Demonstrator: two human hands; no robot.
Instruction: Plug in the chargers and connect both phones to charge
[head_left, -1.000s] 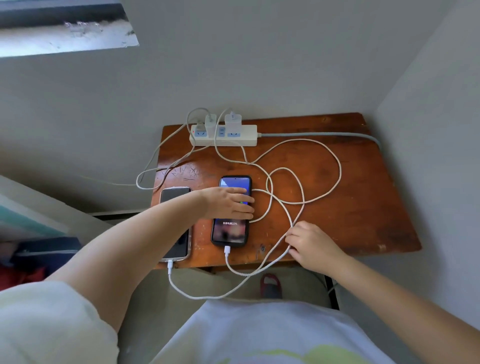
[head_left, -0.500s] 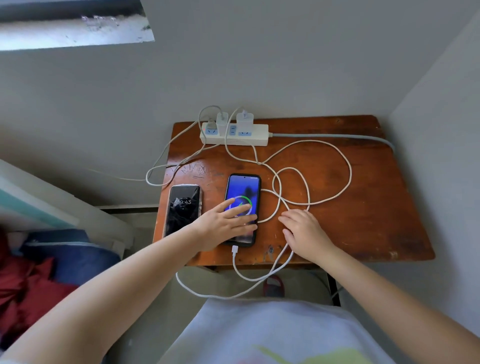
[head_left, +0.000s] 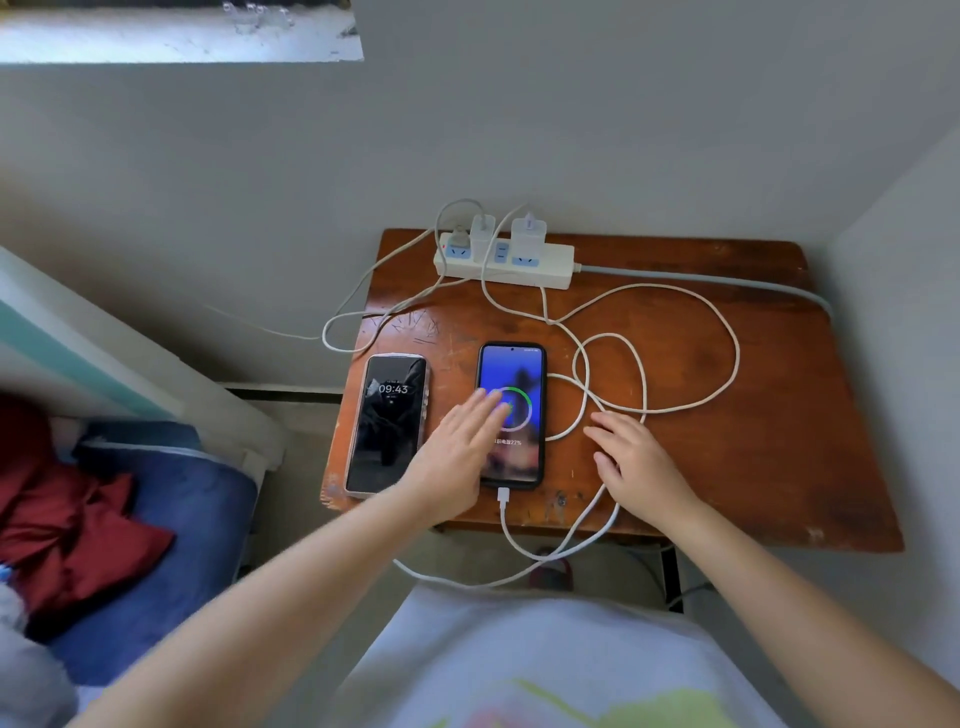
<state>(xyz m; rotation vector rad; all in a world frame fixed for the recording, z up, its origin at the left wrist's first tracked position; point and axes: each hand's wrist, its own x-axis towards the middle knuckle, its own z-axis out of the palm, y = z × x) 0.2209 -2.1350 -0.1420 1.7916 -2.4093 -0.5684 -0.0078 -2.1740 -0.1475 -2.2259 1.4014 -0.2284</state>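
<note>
Now the left hand (head_left: 457, 452) lies flat, open, empty — fingertips over the dark phone (head_left: 511, 415).

Both forearms are bare to the left hand (head_left: 460, 447) and right hand (head_left: 636, 460); the white shirt (head_left: 545, 670) carries a yellow-green print.

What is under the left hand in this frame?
The left hand lies open over the lit phone, covering its lower-left edge and part of the green charging ring. Wooden table beneath the palm is hidden.
</note>
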